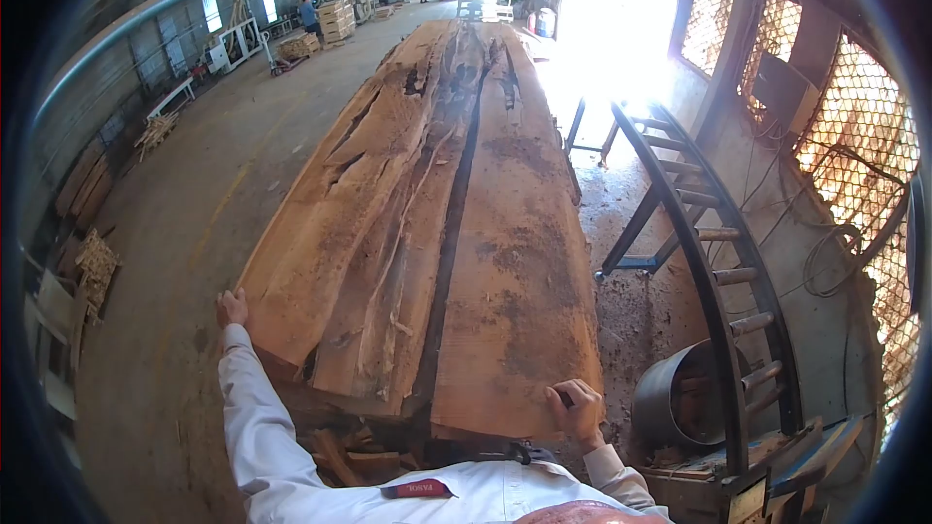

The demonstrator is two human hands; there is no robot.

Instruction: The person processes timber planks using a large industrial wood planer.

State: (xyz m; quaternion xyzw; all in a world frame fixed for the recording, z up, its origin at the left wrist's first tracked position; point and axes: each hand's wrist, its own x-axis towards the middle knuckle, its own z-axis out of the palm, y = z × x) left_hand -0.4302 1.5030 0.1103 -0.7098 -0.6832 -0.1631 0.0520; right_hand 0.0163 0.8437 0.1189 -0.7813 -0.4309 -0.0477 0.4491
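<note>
A long, thick wooden slab point(524, 262) with rough cracks, dark stains and a long dark gap runs away from me. My left hand point(231, 309) is at its left edge near the close end, fingers curled against the wood. At the near right corner, my right hand point(580, 411) rests with bent fingers; a small dark thing shows between thumb and fingers, too small to name. Broken wood pieces point(335, 456) lie beneath the slab's near end.
On the right are a black roller conveyor point(683, 170), a metal drum point(670, 398) and mesh windows point(859, 126). Scrap wood piles point(97, 267) lie on the left. Farther back are a pallet jack point(282, 63), stacked wood point(337, 19) and a person in blue point(309, 15).
</note>
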